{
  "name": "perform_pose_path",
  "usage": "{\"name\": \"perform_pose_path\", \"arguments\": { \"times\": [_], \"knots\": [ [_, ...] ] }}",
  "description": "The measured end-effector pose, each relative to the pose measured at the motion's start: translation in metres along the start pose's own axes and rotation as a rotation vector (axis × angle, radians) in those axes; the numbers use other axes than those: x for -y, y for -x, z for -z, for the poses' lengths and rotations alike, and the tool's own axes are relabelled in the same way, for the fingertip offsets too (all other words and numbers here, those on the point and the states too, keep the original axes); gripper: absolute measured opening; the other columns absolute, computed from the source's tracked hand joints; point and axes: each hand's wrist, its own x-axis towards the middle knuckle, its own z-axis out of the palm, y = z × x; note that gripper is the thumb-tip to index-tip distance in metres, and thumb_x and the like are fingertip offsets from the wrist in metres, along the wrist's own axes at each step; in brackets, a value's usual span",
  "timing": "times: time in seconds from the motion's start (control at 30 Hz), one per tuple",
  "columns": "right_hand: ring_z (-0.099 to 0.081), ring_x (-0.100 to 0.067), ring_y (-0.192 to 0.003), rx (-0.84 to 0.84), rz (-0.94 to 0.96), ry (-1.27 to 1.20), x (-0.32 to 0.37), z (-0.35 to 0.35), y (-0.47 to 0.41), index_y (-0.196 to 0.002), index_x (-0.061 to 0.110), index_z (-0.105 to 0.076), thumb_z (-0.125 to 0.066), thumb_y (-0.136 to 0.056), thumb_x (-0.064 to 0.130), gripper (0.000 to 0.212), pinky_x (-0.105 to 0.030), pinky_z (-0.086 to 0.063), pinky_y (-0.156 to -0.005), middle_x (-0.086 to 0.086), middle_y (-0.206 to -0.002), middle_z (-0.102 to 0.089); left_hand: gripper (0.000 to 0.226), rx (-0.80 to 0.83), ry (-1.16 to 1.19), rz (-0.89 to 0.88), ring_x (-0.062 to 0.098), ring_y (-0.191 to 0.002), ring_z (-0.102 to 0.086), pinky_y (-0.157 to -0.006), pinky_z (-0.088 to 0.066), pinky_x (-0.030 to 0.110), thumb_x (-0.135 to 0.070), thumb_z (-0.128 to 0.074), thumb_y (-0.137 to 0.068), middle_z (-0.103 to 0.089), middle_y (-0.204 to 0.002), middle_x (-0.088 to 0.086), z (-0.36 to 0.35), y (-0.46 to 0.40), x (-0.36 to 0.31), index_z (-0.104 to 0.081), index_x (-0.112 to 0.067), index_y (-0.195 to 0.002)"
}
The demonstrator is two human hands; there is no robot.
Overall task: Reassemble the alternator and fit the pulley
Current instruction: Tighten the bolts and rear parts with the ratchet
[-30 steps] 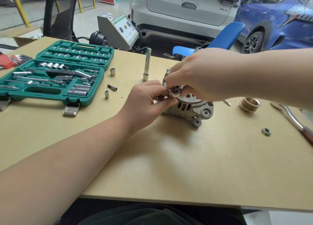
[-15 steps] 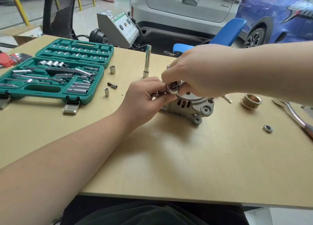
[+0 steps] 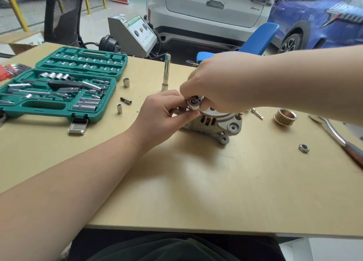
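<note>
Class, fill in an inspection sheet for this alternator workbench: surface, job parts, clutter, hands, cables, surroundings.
Surface: pale wooden tabletop.
Job's things: grey cast-metal alternator; brass-coloured grooved pulley and steel hex nut lie apart from it.
Clutter: open green plastic socket case; loose sockets; upright chrome extension bar; pliers.
Hands: left hand and right hand both pinch a small round silver part at the alternator's top.
Cables: black lead behind the table.
Surroundings: white car, blue car, blue chair.

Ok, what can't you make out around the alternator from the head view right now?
- Alternator top: hidden by the right hand.
- What the small round metal part seats on: covered by left hand fingers.
- Plier-like tool: cut off by the right edge.
- Socket size markings: too small.
</note>
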Motion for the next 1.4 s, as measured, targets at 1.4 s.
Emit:
{"name": "perform_pose_path", "arguments": {
  "times": [1.4],
  "knots": [
    [-0.062, -0.029, -0.084, 0.044, 0.009, 0.053, 0.004, 0.003, -0.001, -0.095, 0.022, -0.057, -0.060, -0.099, 0.040, 0.019, -0.039, -0.055, -0.068, 0.003, -0.084, -0.054, 0.015, -0.021, 0.084, 0.056, 0.017, -0.074, -0.061, -0.069, -0.046, 0.025, -0.019, -0.085, -0.092, -0.073, -0.083, 0.007, -0.003, 0.003, 0.000, -0.086, -0.005, -0.098]
  ]
}}
